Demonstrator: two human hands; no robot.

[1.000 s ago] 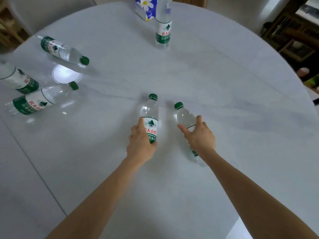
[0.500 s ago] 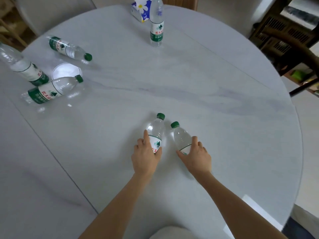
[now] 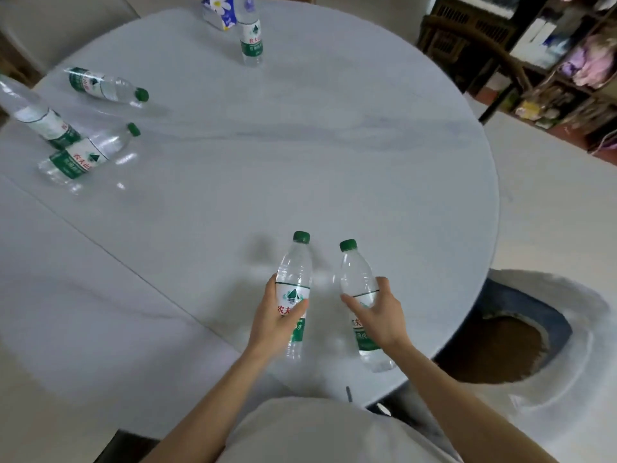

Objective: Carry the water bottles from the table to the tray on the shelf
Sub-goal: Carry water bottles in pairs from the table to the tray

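My left hand is wrapped around the label of a clear water bottle with a green cap, held just above the near part of the round white table. My right hand grips a second bottle of the same kind beside it. Both bottles point caps away from me. Two bottles lie on their sides at the table's left, a third stands tilted at the left edge, and another bottle stands upright at the far side. No tray is in view.
A blue and white tissue box sits behind the far bottle. A dark wooden chair and cluttered shelves stand at the upper right. A white seat with a brown opening lies low on the right, by the table's edge.
Both hands have lifted their bottles off the table and drawn them toward me. The view has pulled back and turned right, showing the table's near edge and my shirt.
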